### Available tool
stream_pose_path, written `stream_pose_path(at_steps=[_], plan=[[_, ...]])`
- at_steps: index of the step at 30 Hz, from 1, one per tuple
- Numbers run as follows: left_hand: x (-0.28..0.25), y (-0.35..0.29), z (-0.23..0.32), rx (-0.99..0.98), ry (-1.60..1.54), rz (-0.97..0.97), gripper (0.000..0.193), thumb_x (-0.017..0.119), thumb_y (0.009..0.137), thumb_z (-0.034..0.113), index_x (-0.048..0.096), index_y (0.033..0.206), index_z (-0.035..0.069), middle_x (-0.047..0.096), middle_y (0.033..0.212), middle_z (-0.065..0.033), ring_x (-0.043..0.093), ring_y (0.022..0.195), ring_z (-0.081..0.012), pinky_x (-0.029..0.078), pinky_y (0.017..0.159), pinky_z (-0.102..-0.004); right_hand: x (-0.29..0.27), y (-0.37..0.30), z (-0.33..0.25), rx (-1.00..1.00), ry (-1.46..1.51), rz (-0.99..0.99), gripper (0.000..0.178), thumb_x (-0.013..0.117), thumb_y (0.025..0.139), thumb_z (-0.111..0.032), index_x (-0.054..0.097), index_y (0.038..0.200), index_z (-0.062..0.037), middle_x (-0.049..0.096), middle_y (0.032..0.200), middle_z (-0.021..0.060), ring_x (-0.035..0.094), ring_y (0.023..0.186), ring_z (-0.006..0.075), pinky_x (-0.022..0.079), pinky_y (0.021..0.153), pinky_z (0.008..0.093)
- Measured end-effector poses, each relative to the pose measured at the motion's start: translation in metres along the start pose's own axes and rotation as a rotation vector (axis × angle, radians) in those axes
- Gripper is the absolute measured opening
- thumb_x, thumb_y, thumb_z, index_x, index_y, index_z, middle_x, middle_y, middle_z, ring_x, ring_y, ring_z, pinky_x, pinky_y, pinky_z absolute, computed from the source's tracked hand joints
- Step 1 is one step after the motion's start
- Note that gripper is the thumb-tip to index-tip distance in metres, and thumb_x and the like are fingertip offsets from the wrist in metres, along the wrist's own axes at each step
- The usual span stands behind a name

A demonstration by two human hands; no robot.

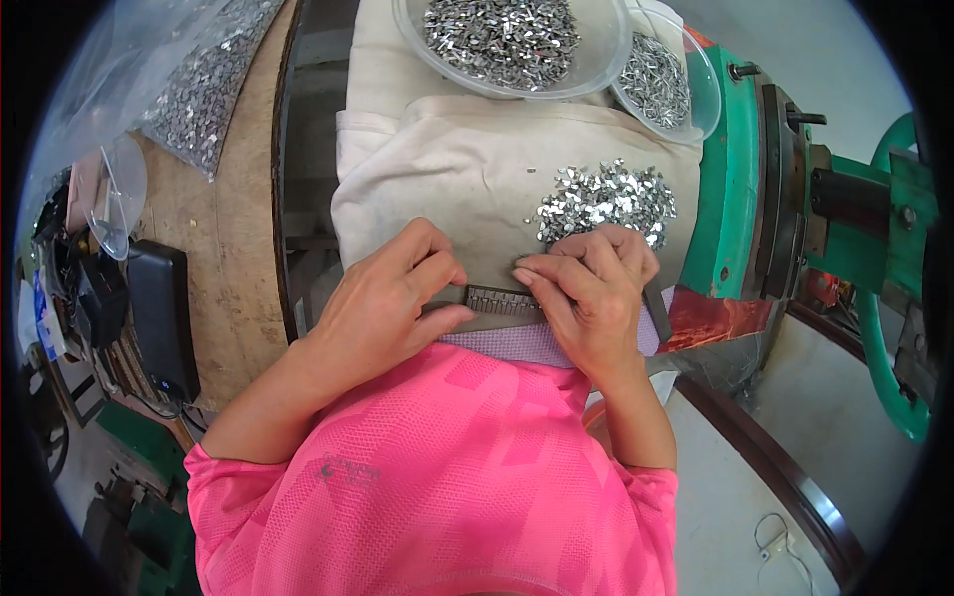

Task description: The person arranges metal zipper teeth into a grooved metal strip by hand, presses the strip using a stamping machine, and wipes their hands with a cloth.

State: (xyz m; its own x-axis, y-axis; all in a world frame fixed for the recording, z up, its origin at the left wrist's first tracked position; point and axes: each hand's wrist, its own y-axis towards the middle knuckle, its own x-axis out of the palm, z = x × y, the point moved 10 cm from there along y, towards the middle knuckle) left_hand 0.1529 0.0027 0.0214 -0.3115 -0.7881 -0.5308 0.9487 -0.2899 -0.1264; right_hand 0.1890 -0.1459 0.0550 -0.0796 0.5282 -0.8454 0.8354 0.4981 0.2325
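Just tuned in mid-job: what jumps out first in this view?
The glittering heap of small metal pieces on the cream cloth at centre, with two clear bowls of the same pieces behind it. Just below, the left hand and right hand pinch a slotted metal strip. A green machine stands at right.

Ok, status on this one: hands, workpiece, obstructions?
Left hand steadies slotted grey metal strip. Right hand pinches at strip. Loose shiny metal clips heaped beside, nothing blocking.
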Motion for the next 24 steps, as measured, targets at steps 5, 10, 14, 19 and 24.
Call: stream_pose_path(at_steps=[5,10,14,19,24], plan=[[0.002,-0.001,-0.003,-0.006,-0.052,-0.004,0.03,0.083,0.074,0.01,0.061,0.093,0.001,0.053,0.101,-0.0104,0.061,0.085,-0.028,0.05,0.072,-0.0362,0.003,0.002,0.002,0.068,0.094,-0.059,0.009,0.08,0.076,-0.021,0.078,0.084,-0.0167,0.064,0.087,-0.0044,0.052,0.098,0.0199,0.027,0.09,0.0383],[0.002,0.0,-0.004,0.003,-0.046,-0.003,0.029,0.082,0.075,0.009,0.06,0.093,0.002,0.052,0.099,-0.0102,0.06,0.085,-0.0283,0.051,0.071,-0.0367,0.017,0.004,0.0,0.132,0.212,-0.166,0.01,0.079,0.078,-0.023,0.078,0.084,-0.0151,0.064,0.087,-0.0047,0.049,0.1,0.0206,0.025,0.093,0.0399],[0.001,0.0,-0.003,-0.013,-0.055,-0.006,0.029,0.082,0.075,0.009,0.06,0.092,0.002,0.052,0.099,-0.0102,0.06,0.084,-0.0284,0.05,0.069,-0.0378,0.024,0.005,-0.003,0.142,0.221,-0.214,0.011,0.079,0.078,-0.024,0.078,0.084,-0.0153,0.064,0.089,-0.0048,0.048,0.101,0.0216,0.025,0.094,0.0408],[0.0,0.0,-0.001,0.01,-0.056,0.005,0.029,0.081,0.075,0.009,0.06,0.092,0.002,0.053,0.099,-0.0103,0.061,0.084,-0.029,0.051,0.069,-0.038,0.027,0.007,-0.007,0.138,0.15,-0.247,0.013,0.08,0.077,-0.028,0.079,0.084,-0.0166,0.062,0.097,-0.0043,0.045,0.104,0.024,0.024,0.095,0.0424],[0.0,-0.001,-0.002,0.015,-0.052,0.011,0.028,0.08,0.074,0.008,0.06,0.093,0.002,0.054,0.1,-0.0105,0.061,0.085,-0.0297,0.051,0.07,-0.0382,0.028,0.008,-0.01,0.12,0.112,-0.257,0.014,0.081,0.077,-0.03,0.08,0.084,-0.018,0.06,0.099,-0.0038,0.045,0.104,0.025,0.025,0.094,0.043]])
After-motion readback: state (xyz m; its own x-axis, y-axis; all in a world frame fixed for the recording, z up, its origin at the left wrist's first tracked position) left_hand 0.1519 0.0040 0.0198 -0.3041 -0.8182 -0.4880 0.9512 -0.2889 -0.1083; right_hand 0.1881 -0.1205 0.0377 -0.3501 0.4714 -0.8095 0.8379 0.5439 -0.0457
